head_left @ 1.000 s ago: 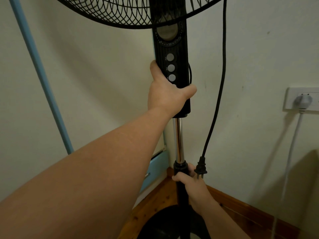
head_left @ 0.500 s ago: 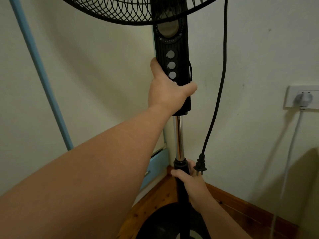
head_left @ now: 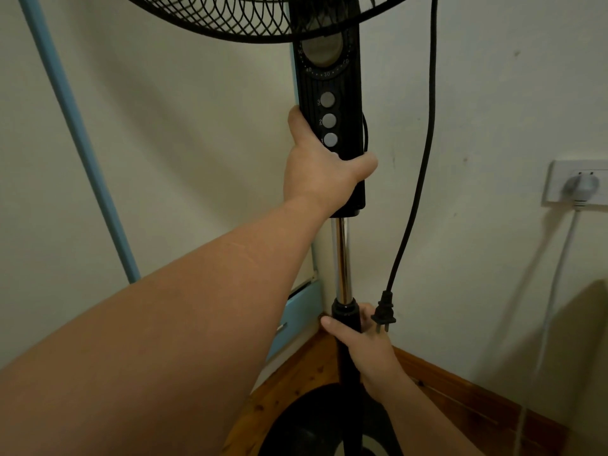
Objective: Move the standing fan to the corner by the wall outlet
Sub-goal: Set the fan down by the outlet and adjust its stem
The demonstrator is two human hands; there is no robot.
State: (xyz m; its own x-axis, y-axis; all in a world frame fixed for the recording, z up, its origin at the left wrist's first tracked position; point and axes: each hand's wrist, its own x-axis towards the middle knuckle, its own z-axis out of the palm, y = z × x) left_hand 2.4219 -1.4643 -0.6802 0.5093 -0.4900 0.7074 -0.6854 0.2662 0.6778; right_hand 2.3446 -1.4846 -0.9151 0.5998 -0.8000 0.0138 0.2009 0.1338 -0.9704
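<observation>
The standing fan (head_left: 329,126) stands right in the corner of the room, its round black base (head_left: 316,419) over the wooden floor (head_left: 296,373) close to the skirting; whether the base is fully down or lifted a little cannot be told from this view. The left hand (head_left: 320,172) is clenched round the lower end of the black control column, thumb wrapped across the front just under the speed buttons (head_left: 329,120). The right hand (head_left: 365,343) grasps the black lower pole just below the collar where the chrome tube (head_left: 340,258) slides in.

The main risk looks like the loose power cord (head_left: 424,143). It hangs free down the right side of the column, and its two-pin plug (head_left: 384,317) dangles just beside the right hand's knuckles. If the fan is turned or set down carelessly, the plug could swing against the wall, or the cord could end up trapped under the base.

A second concern is the left thumb, which sits touching the lowest button; a harder squeeze would likely press it, harmless while unplugged.

The fan is top-heavy, with the grille (head_left: 263,18) overhead. Letting go with the upper grip before the base sits flat could tip it toward the wall. The wall outlet (head_left: 575,182) on the right already holds a white plug (head_left: 580,187), so a free socket is not evident.
</observation>
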